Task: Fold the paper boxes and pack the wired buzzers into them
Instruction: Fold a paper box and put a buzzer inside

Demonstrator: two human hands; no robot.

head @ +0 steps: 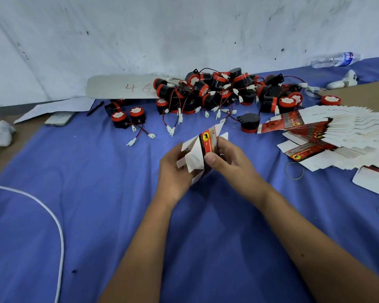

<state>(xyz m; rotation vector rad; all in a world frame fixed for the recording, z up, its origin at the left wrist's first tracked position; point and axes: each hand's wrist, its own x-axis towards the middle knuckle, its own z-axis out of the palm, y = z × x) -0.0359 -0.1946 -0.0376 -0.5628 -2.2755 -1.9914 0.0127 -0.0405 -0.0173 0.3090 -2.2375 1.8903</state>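
Pinching a half-folded paper box [202, 153], both hands' fingers [210, 158] tilt it up-right.

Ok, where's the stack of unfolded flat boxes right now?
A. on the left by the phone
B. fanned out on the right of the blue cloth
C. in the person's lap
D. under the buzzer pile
B: the flat boxes lie fanned out on the right side of the blue cloth.

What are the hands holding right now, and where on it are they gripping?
Both hold one half-folded paper box. The left hand grips its white flaps on the left side; the right hand pinches the red printed panel, thumb in front.
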